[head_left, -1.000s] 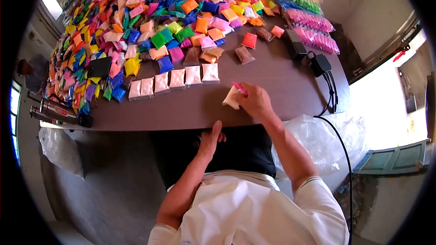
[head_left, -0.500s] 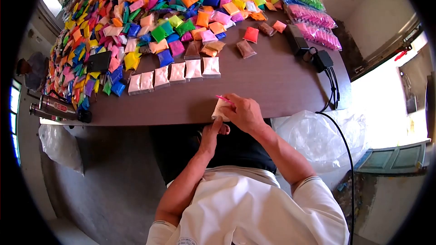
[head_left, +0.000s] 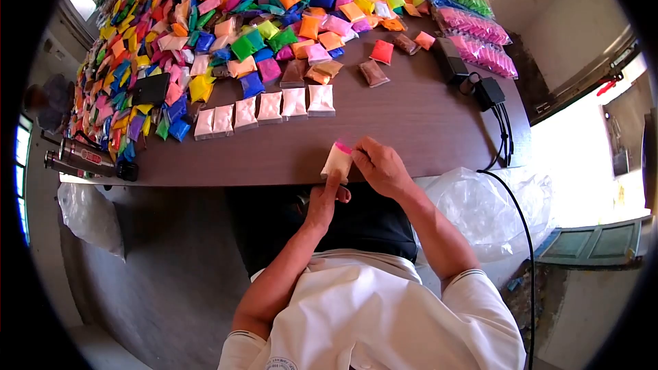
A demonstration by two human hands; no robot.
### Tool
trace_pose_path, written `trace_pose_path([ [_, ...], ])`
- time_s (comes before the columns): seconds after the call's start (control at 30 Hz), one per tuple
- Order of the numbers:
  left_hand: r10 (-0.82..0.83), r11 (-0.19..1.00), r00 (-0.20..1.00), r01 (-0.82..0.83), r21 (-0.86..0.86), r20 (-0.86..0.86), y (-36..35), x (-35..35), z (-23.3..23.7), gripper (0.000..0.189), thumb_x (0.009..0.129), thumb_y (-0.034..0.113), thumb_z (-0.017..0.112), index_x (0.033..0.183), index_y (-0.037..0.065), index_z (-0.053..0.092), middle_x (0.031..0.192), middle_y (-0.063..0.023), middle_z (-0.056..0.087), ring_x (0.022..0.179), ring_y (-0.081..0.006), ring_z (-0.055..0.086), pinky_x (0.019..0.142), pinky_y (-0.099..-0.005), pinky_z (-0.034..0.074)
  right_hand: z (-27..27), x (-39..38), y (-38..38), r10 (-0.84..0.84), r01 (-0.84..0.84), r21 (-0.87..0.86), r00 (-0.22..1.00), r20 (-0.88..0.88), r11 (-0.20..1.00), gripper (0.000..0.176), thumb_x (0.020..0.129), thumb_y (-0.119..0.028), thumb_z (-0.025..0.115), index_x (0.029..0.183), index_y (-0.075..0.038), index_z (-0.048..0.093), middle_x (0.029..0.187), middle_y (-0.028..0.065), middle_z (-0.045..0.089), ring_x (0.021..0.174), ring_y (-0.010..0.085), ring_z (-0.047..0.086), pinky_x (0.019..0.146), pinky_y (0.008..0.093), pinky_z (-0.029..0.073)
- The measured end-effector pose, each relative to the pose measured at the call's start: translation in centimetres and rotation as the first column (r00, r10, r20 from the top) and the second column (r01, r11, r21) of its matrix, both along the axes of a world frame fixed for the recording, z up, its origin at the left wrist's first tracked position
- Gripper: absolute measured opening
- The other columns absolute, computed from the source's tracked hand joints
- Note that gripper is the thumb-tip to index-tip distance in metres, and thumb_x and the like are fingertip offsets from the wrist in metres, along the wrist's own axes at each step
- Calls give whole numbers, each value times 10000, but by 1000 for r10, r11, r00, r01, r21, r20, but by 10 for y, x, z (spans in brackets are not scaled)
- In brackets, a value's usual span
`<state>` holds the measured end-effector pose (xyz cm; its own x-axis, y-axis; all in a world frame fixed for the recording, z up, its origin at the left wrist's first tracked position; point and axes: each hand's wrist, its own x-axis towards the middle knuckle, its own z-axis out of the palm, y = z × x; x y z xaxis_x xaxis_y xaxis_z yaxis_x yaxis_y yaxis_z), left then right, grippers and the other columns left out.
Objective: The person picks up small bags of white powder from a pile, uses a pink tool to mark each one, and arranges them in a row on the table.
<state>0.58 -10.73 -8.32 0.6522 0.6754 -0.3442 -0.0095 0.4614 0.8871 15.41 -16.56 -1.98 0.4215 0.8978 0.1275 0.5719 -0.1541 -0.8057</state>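
Note:
My left hand (head_left: 325, 201) pinches the lower end of a small pale, cream-coloured packet (head_left: 337, 162) between thumb and fingers at the table's front edge. A bright pink flat piece (head_left: 343, 146) lies across the packet's upper end. Closed fingers of my right hand (head_left: 384, 170) grip at the right side of that pink piece, right beside the packet's upper corner. Beyond my hands stands a row of several pale pink packets (head_left: 269, 106) with clear edges. A brown packet (head_left: 374, 74) and a red packet (head_left: 382, 52) lie further back on the table (head_left: 425, 123).
A large heap of colourful packets (head_left: 240, 48) covers the back and left. Bagged pink pieces (head_left: 473, 24) lie at the right rear, near a black adapter (head_left: 488, 94) with cables. Metal flasks (head_left: 88, 159) lie at the left edge; plastic bags (head_left: 486, 212) hang below.
My right hand has shifted right and slightly down, uncovering more of the packet. The pink piece now lies along the packet's top, where before it stuck out past the fingers.

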Motion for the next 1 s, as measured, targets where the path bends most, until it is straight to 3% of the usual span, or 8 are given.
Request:
trace_pose_path([
  [0.1,-28,1000,1000,28,-5,-12,0,-1,3,572,852,574,530,563,84,470,547,-26,427,572,-143,476,593,-285,418,-2,-5,2,-32,30,24,991,128,999,171,844,-192,546,817,-23,555,699,193,604,666,386,598,583,434,470],
  [0.2,-44,999,999,44,9,-14,0,-4,3,575,858,575,516,563,84,470,546,-26,423,575,-146,477,604,-282,414,-6,-11,4,-98,96,20,971,216,995,182,818,-213,572,783,-35,574,695,183,613,646,372,606,580,440,477],
  [0.47,-45,998,999,46,53,-16,-1,-14,4,561,881,538,500,561,79,471,554,-23,426,580,-147,480,605,-284,401,-3,-10,7,-103,113,-35,973,207,993,140,796,-179,597,795,-39,607,714,164,630,654,339,617,597,398,492],
  [1.0,66,994,997,-62,-93,42,0,-3,6,483,897,423,553,542,112,450,534,-3,414,547,-127,429,568,-285,388,-6,-19,5,-150,139,55,936,320,989,155,824,-198,591,778,-50,578,773,137,625,662,331,613,572,412,490],
])
